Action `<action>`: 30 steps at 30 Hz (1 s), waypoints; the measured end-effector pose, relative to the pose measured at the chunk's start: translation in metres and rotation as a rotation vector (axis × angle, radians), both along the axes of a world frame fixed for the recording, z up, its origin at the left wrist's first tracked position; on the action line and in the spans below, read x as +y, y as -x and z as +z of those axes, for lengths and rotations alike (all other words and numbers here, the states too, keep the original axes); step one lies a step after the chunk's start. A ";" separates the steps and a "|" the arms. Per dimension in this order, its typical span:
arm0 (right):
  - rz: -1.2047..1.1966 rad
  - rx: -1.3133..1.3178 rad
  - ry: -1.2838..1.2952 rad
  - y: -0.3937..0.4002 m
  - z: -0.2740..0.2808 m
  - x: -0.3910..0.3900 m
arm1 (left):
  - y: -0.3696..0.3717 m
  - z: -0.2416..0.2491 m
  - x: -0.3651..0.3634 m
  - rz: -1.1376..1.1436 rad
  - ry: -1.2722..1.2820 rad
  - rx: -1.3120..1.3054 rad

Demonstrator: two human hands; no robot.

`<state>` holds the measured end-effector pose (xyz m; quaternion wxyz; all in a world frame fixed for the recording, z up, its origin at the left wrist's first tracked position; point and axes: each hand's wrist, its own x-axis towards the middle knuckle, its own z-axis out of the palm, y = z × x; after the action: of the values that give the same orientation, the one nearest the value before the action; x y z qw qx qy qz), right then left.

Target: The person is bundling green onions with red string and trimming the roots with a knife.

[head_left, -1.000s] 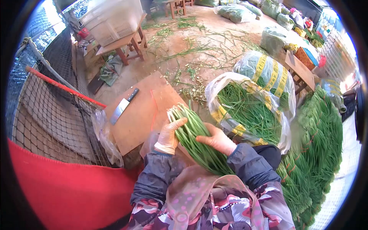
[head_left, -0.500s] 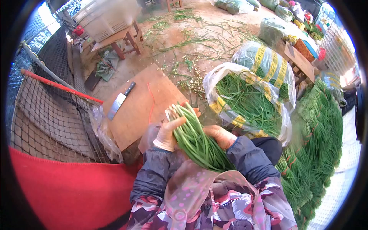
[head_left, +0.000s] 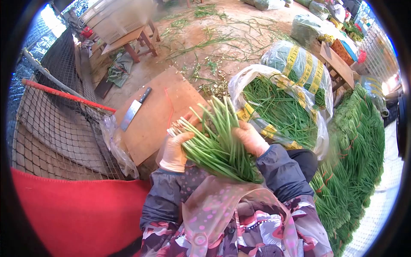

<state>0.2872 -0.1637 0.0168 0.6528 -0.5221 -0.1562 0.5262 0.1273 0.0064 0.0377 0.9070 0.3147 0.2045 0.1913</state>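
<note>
A loose bunch of garlic chives (head_left: 218,147), with pale stem ends and long green leaves, is fanned out over my lap. My gloved left hand (head_left: 174,150) is closed round the pale ends on one side. On the other side, my gloved right hand (head_left: 251,139) grips part of the same bunch, its thumb on top and its other fingers mostly hidden behind the stalks. Just beyond the bunch lies a wooden board (head_left: 158,115), bearing a cleaver (head_left: 133,110) with a black handle and a red string (head_left: 170,107).
To the right stands an open clear plastic bag (head_left: 280,113) full of greens. A large heap of tied chives (head_left: 353,167) lies beside it. A red cloth (head_left: 77,210) covers the left front, near black netting (head_left: 55,132). A white crate (head_left: 120,21) rests on a wooden stool (head_left: 128,38).
The bunch was held together more tightly; now it is spread into two fanned parts. My left hand has shifted slightly left and down, and my right hand has moved up towards the pale ends.
</note>
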 end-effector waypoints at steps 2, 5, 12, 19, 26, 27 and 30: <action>0.167 -0.139 0.074 0.006 0.009 0.009 | 0.005 -0.014 0.007 -0.014 -0.098 0.014; 0.312 -0.257 0.102 0.005 0.009 0.020 | 0.005 -0.010 0.005 -0.051 -0.082 -0.010; 0.613 -0.227 0.111 0.005 0.008 0.032 | 0.000 -0.007 0.003 -0.225 -0.113 -0.127; 0.131 -1.306 -0.113 0.000 0.010 0.012 | -0.004 -0.001 0.009 0.137 -0.032 -0.145; 0.326 -1.711 0.032 0.033 0.013 0.031 | -0.011 0.002 0.024 0.109 -0.231 -0.210; 0.419 -1.771 0.042 0.033 0.014 0.028 | -0.010 0.012 0.026 0.108 -0.291 -0.177; 0.890 -1.770 0.299 -0.004 -0.068 -0.029 | -0.001 0.045 0.063 0.316 -0.464 -0.237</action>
<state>0.2915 -0.1923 -0.0509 -0.0272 -0.6965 -0.6991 0.1592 0.1283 0.0693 0.0828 0.7873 0.4533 0.0944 0.4070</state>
